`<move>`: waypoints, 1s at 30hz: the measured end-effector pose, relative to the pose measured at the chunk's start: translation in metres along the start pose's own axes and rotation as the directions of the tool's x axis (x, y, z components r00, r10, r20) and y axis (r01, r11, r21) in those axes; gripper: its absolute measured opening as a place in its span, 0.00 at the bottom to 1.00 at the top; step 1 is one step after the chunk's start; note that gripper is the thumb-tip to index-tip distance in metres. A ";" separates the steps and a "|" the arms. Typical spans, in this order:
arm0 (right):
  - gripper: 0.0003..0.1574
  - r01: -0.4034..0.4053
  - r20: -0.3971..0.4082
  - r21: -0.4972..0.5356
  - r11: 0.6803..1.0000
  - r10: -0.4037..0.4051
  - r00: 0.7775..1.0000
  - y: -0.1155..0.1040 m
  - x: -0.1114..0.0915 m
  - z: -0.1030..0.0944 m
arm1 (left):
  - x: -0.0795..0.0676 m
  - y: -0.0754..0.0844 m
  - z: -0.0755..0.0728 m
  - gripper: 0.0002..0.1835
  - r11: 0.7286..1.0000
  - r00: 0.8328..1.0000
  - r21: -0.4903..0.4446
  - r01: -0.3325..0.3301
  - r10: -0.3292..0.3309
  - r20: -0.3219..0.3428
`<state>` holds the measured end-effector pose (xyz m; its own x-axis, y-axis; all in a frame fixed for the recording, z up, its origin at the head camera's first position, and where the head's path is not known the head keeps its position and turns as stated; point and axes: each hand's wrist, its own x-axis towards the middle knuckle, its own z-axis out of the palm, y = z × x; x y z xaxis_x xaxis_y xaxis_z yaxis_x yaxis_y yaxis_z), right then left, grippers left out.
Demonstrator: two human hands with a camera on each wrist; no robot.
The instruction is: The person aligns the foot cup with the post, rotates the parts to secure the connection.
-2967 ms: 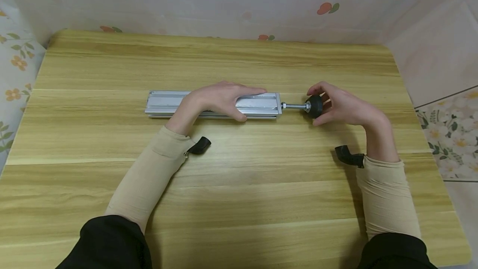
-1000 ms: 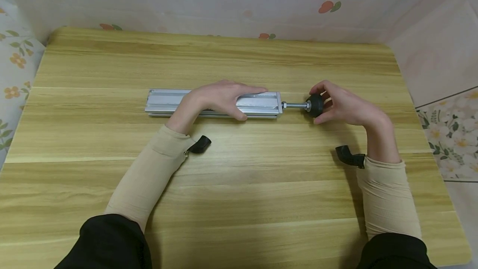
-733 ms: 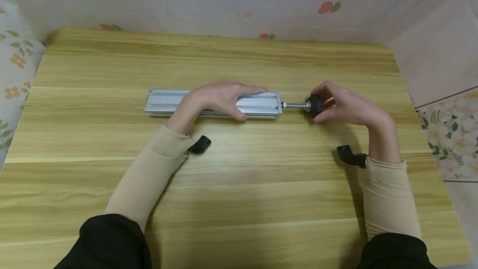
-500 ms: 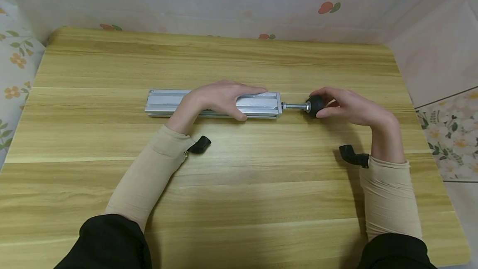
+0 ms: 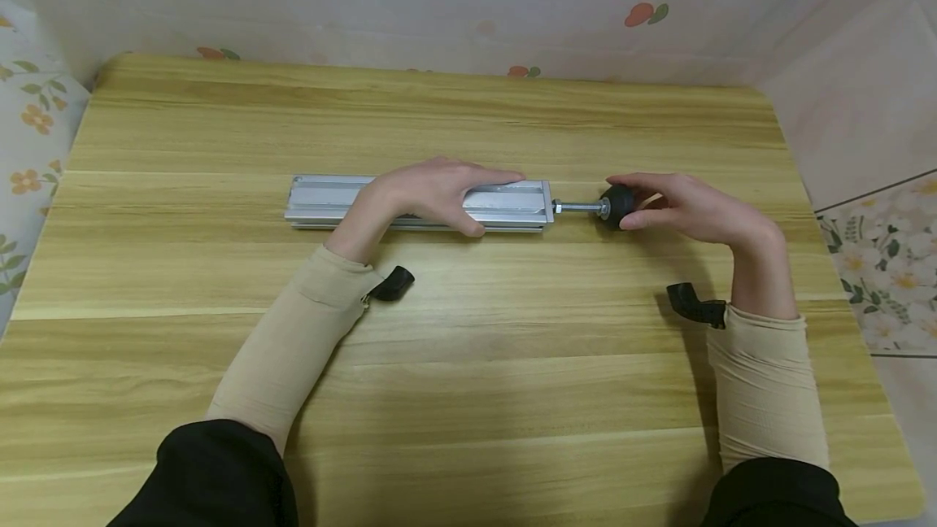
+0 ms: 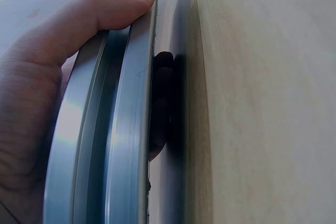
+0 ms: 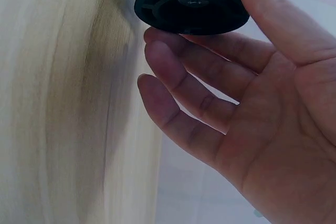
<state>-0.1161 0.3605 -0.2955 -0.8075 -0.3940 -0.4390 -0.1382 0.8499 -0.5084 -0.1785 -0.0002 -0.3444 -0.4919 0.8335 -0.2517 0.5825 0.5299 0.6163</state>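
Note:
A silver aluminium extrusion profile (image 5: 505, 200) lies lengthwise at the middle of the table. My left hand (image 5: 432, 193) grips it across the top, thumb (image 6: 123, 9) on the near side; fingers (image 6: 161, 98) show in the dark gap beneath it in the left wrist view. From the profile's right end plate sticks out a threaded rod (image 5: 581, 207) with a nut, ending in a black levelling foot (image 5: 616, 206). My right hand (image 5: 691, 206) pinches this foot by its rim between thumb and fingers. In the right wrist view the foot's hollow underside (image 7: 191, 6) faces the palm, with the other fingers spread below.
The wood-grain table (image 5: 468, 397) extends around the work, with rounded far corners. A patterned curtain (image 5: 439, 15) stands along the back edge, and flowered cloth (image 5: 32, 145) hangs at the left. Black wrist cameras (image 5: 694, 306) protrude from both beige sleeves.
My right hand has turned about the levelling foot, its fingers sliding lower and the wrist shifting slightly right. The left hand and the profile have stayed put.

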 end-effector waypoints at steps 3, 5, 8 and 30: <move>0.49 -0.019 0.006 0.046 0.999 0.018 1.000 -0.002 0.001 0.001 | 0.000 0.000 0.000 0.48 1.000 1.000 0.001 0.002 -0.002 -0.004; 0.51 -0.027 -0.002 0.074 0.997 0.027 1.000 -0.003 0.003 0.002 | 0.001 0.000 0.001 0.49 1.000 1.000 0.004 0.002 -0.002 -0.003; 0.49 -0.030 -0.024 0.100 0.995 0.033 0.999 -0.005 0.006 0.005 | 0.001 -0.001 0.001 0.49 1.000 1.000 0.006 0.001 -0.001 -0.003; 0.35 0.007 -0.047 0.043 0.999 -0.005 0.999 0.001 0.001 0.004 | 0.001 -0.001 0.001 0.48 1.000 1.000 0.001 -0.001 0.001 -0.007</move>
<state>-0.1152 0.3594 -0.2993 -0.8327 -0.3811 -0.4018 -0.1189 0.8316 -0.5424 -0.1785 0.0000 -0.3460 -0.4961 0.8328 -0.2457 0.5838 0.5294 0.6155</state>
